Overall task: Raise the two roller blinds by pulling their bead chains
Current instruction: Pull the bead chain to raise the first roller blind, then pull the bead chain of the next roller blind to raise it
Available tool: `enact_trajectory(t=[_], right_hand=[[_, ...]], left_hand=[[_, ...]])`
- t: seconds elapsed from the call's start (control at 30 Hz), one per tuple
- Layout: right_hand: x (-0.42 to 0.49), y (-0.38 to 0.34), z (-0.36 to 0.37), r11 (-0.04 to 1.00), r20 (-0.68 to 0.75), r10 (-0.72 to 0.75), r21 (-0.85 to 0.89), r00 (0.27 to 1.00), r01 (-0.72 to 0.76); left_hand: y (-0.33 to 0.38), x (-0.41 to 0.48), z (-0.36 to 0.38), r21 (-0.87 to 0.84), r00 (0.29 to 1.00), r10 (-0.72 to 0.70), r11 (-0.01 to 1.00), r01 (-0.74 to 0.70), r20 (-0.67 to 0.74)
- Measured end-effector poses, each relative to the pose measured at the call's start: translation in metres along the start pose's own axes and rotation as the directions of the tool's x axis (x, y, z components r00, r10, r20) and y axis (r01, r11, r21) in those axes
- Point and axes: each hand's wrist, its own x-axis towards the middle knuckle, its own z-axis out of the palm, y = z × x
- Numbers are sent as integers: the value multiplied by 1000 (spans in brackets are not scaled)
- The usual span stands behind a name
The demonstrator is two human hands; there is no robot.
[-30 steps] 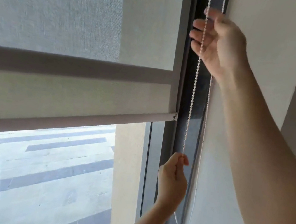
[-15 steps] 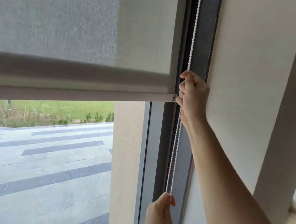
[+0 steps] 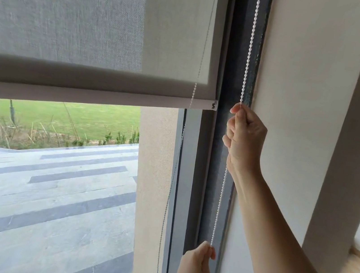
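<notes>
Both hands (image 3: 244, 141) grip the bead chain (image 3: 250, 41) beside the beige wall (image 3: 305, 85).

You have the grey woven roller blind (image 3: 75, 13) partly raised, its bottom bar (image 3: 86, 95) running level across the window with lawn and paving showing beneath it. To its right, the white bead chain (image 3: 248, 53) hangs straight down against the dark window frame; a second, fainter strand shows left of it, by the glass.
</notes>
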Motion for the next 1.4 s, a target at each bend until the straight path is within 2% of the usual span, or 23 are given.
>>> enact_trajectory(t=[0.13, 0.33, 0.67, 1.1, 1.4], right_hand=[[-9, 7, -4, 1000, -10, 13, -16, 1000, -13], [-32, 28, -13, 997, -13, 74, -37, 997, -75], [-37, 20, -16, 999, -9, 43, -5, 999, -43], [-4, 34, -20, 981, -29, 44, -187, 999, -49], [11, 43, -29, 978, -4, 40, -205, 999, -40]], left_hand=[[-6, -5, 6, 48, 998, 3, 999, -6, 59], [-21, -18, 12, 104, 987, -83, 992, 69, 135], [-13, -26, 16, 97, 983, -75, 994, 59, 168], [-7, -19, 6, 43, 984, -97, 995, 92, 148], [-8, -7, 9, 51, 982, -123, 992, 117, 146]])
